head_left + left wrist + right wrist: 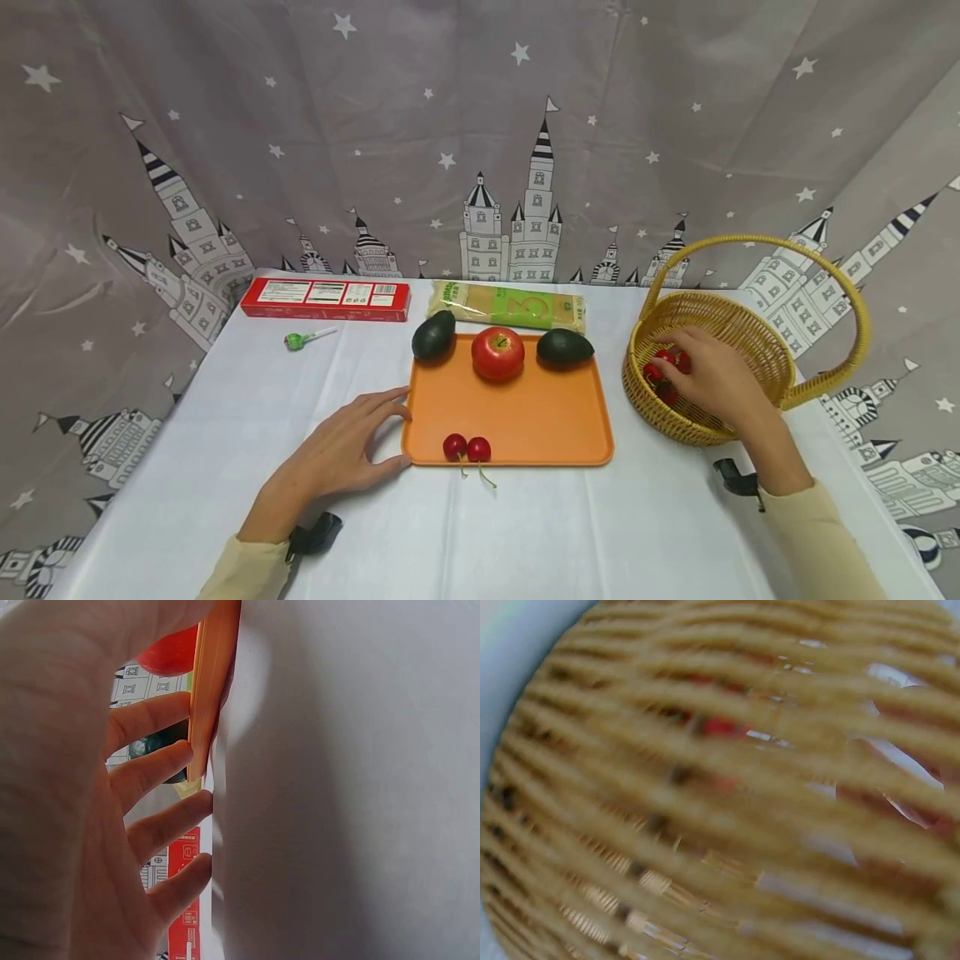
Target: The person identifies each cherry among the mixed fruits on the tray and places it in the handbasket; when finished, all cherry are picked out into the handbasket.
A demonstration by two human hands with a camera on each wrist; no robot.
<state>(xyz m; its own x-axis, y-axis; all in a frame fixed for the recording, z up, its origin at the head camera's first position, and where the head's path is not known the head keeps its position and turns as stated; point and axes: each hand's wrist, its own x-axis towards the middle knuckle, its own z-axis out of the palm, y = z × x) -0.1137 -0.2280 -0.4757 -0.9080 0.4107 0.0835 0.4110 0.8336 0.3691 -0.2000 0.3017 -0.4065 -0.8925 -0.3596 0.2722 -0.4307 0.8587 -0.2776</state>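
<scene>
My left hand [341, 446] lies at the left side of an orange tray [510, 417], its fingers spread and thumb and fingertips at the rim. Two red cherries [478, 450] with stems sit at the tray's front edge. A red apple [498, 354] is near the back of the tray, between two dark green avocados [565, 348]. To the right, my right hand [712, 375] reaches into a wicker basket [675, 425], its fingers among several red cherries [654, 372]. Whether it grips one is hidden. Basket weave covers most of the right wrist view.
Behind the tray lies a yellow-green packet [510, 305]. A red box [326, 300] and a green lollipop [296, 341] are at the back left. The basket's tall handle [855, 317] arches over its right side. A grey castle-print curtain [420, 125] hangs behind the white-covered table.
</scene>
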